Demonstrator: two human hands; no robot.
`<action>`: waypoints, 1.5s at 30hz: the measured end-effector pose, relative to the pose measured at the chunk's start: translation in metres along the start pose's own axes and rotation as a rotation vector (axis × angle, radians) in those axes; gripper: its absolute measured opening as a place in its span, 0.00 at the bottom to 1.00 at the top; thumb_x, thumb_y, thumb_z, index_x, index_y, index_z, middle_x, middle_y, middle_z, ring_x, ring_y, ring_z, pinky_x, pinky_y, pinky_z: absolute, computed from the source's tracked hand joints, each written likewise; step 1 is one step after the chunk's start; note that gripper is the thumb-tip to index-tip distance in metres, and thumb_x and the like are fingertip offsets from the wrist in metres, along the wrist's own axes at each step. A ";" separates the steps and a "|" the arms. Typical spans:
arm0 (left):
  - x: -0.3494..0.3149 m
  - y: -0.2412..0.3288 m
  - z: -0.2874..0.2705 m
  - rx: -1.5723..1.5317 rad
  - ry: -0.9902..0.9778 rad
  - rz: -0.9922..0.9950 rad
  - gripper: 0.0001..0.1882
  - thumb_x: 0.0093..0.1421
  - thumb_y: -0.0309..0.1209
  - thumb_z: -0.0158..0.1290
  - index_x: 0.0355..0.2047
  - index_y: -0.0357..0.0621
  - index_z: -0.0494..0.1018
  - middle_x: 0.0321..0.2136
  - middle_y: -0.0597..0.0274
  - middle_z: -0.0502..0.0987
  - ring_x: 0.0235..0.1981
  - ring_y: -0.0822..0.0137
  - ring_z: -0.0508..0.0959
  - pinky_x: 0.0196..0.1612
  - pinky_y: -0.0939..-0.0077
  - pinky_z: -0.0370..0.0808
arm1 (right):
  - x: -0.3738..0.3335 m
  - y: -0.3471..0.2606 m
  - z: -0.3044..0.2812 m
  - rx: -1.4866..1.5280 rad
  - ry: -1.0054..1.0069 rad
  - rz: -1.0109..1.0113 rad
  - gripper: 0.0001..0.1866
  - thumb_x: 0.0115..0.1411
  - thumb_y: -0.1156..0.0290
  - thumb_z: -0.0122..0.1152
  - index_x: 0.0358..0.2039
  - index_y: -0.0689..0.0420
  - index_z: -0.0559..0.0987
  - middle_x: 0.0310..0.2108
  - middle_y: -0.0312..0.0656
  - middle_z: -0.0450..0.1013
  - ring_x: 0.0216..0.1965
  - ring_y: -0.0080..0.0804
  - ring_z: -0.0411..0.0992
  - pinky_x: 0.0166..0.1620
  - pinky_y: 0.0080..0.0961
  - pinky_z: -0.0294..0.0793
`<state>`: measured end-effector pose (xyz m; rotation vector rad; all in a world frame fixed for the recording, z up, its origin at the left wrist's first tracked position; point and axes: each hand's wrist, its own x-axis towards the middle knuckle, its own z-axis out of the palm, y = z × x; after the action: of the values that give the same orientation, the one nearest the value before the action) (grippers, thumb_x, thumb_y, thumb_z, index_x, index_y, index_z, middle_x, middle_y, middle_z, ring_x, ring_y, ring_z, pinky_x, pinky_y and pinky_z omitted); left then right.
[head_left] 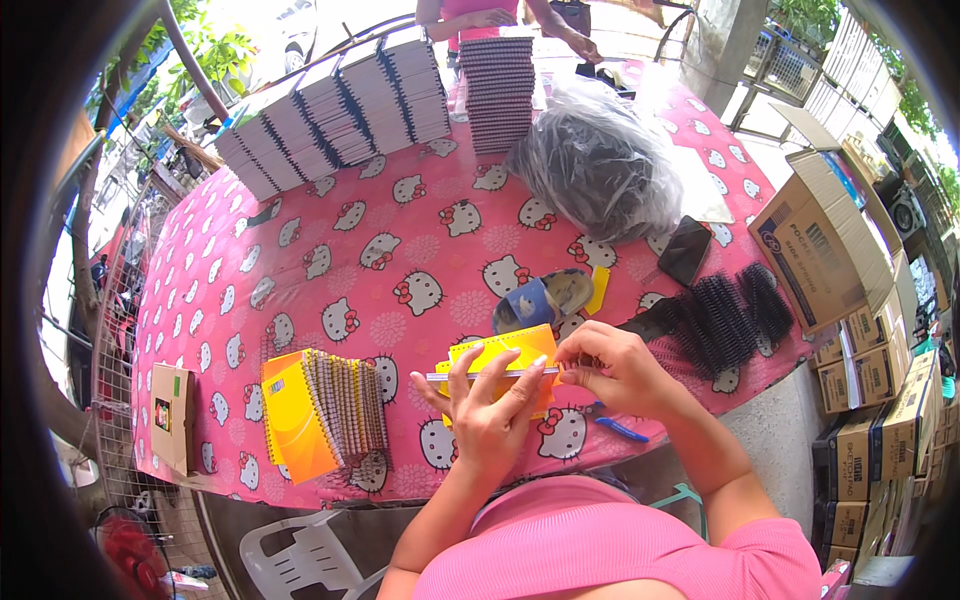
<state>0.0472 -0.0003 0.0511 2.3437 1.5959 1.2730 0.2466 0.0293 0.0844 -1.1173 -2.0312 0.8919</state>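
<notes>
A thin notebook (490, 375) with a spiral edge is held on edge in front of me, over yellow-orange covers (530, 345). My left hand (485, 410) grips it, its fingers spread across the top edge. At its right end my right hand (625, 370) is closed in a pinch; what lies between the fingertips is too small to make out. Blue-handled pliers (622, 430) lie just below my right hand. Left of my hands, a leaning row of yellow spiral notebooks (310, 415) rests on the table. Black binding coils (715, 325) lie in a pile to the right.
Beyond my hands are a blue slipper-shaped thing (545, 302), a yellow piece (598, 290) and a dark phone (686, 250). White spiral-bound stacks (330, 125), a dark stack (497, 95) and a plastic bag (600, 150) stand farther back. Cartons (810, 240) are right; another person (480, 12) is opposite.
</notes>
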 end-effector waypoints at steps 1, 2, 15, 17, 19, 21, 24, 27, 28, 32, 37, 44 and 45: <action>0.000 0.000 0.000 -0.011 0.002 0.004 0.12 0.52 0.34 0.64 0.38 0.61 0.84 0.38 0.68 0.80 0.51 0.57 0.71 0.65 0.46 0.38 | 0.000 0.002 0.001 0.006 0.014 -0.019 0.10 0.53 0.76 0.67 0.37 0.61 0.79 0.33 0.42 0.74 0.33 0.34 0.74 0.34 0.27 0.73; 0.000 0.000 0.000 -0.021 0.004 0.008 0.12 0.52 0.34 0.63 0.38 0.61 0.84 0.38 0.68 0.80 0.51 0.57 0.71 0.65 0.45 0.38 | -0.001 0.001 0.000 -0.030 0.010 -0.021 0.10 0.53 0.77 0.67 0.37 0.61 0.79 0.33 0.42 0.74 0.33 0.35 0.74 0.34 0.27 0.73; 0.002 0.000 -0.002 -0.081 -0.008 -0.045 0.14 0.49 0.32 0.65 0.39 0.55 0.83 0.35 0.65 0.79 0.43 0.60 0.73 0.58 0.58 0.54 | 0.000 -0.007 0.003 -0.089 -0.007 -0.008 0.11 0.56 0.70 0.63 0.38 0.58 0.76 0.33 0.43 0.71 0.33 0.44 0.74 0.36 0.34 0.74; 0.002 0.002 -0.002 -0.036 -0.011 -0.107 0.14 0.48 0.32 0.65 0.38 0.52 0.83 0.34 0.67 0.79 0.41 0.62 0.73 0.58 0.57 0.54 | -0.001 -0.010 0.005 -0.151 0.028 -0.018 0.12 0.56 0.69 0.63 0.39 0.58 0.74 0.33 0.43 0.71 0.34 0.45 0.74 0.35 0.34 0.75; -0.001 -0.004 -0.003 -0.065 -0.012 -0.110 0.13 0.48 0.34 0.64 0.37 0.54 0.82 0.33 0.70 0.78 0.40 0.65 0.74 0.60 0.50 0.50 | -0.004 -0.006 0.006 -0.242 0.034 -0.035 0.14 0.56 0.67 0.64 0.40 0.58 0.73 0.34 0.43 0.70 0.35 0.45 0.74 0.33 0.35 0.75; -0.001 -0.006 -0.005 -0.081 -0.008 -0.105 0.12 0.47 0.33 0.65 0.35 0.53 0.81 0.32 0.70 0.78 0.40 0.66 0.74 0.59 0.49 0.49 | -0.003 -0.014 0.009 -0.249 0.069 -0.033 0.14 0.55 0.68 0.64 0.39 0.57 0.73 0.34 0.42 0.70 0.34 0.45 0.74 0.32 0.35 0.74; 0.004 -0.002 -0.007 -0.077 -0.003 -0.085 0.12 0.44 0.30 0.66 0.32 0.50 0.81 0.30 0.68 0.78 0.38 0.64 0.74 0.57 0.54 0.53 | -0.003 -0.012 0.015 -0.297 0.097 -0.088 0.13 0.54 0.68 0.66 0.37 0.58 0.74 0.35 0.43 0.70 0.35 0.43 0.74 0.32 0.34 0.74; 0.004 -0.004 -0.007 -0.070 -0.011 -0.078 0.12 0.44 0.31 0.66 0.32 0.51 0.81 0.30 0.68 0.77 0.38 0.64 0.74 0.57 0.51 0.54 | -0.002 -0.013 0.015 -0.306 0.133 -0.069 0.11 0.53 0.70 0.67 0.35 0.58 0.75 0.34 0.43 0.71 0.34 0.42 0.74 0.32 0.33 0.73; 0.003 -0.006 -0.006 -0.075 -0.013 -0.078 0.12 0.45 0.32 0.65 0.33 0.52 0.81 0.30 0.69 0.77 0.38 0.65 0.74 0.58 0.49 0.53 | -0.002 -0.014 0.015 -0.297 0.148 -0.047 0.10 0.53 0.71 0.66 0.34 0.57 0.76 0.34 0.43 0.71 0.33 0.42 0.74 0.31 0.34 0.73; 0.002 -0.009 -0.003 -0.074 -0.013 -0.086 0.11 0.46 0.34 0.65 0.32 0.52 0.81 0.30 0.70 0.77 0.38 0.65 0.74 0.59 0.48 0.54 | -0.004 -0.015 0.020 -0.367 0.195 -0.077 0.10 0.53 0.72 0.65 0.35 0.57 0.76 0.33 0.43 0.71 0.32 0.42 0.73 0.31 0.35 0.73; 0.001 -0.009 -0.003 -0.082 -0.021 -0.081 0.11 0.46 0.34 0.65 0.33 0.52 0.81 0.31 0.69 0.78 0.38 0.65 0.74 0.58 0.48 0.54 | 0.001 -0.016 0.025 -0.359 0.208 -0.129 0.09 0.52 0.74 0.65 0.34 0.57 0.76 0.31 0.43 0.70 0.30 0.43 0.73 0.30 0.35 0.73; 0.005 -0.003 -0.004 -0.094 0.032 -0.132 0.16 0.43 0.30 0.67 0.35 0.49 0.81 0.30 0.67 0.78 0.38 0.63 0.74 0.55 0.54 0.58 | 0.003 -0.019 0.020 -0.312 0.168 -0.094 0.09 0.52 0.75 0.65 0.33 0.60 0.76 0.31 0.45 0.72 0.31 0.44 0.73 0.31 0.35 0.73; 0.005 -0.002 -0.004 -0.074 0.006 -0.123 0.17 0.43 0.31 0.66 0.37 0.51 0.81 0.32 0.67 0.78 0.39 0.63 0.74 0.56 0.53 0.58 | 0.003 -0.015 0.025 -0.313 0.191 -0.104 0.09 0.52 0.75 0.65 0.33 0.60 0.75 0.31 0.45 0.72 0.31 0.44 0.73 0.31 0.35 0.73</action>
<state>0.0435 0.0031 0.0556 2.1649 1.6369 1.2915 0.2194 0.0193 0.0831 -1.1969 -2.0911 0.4066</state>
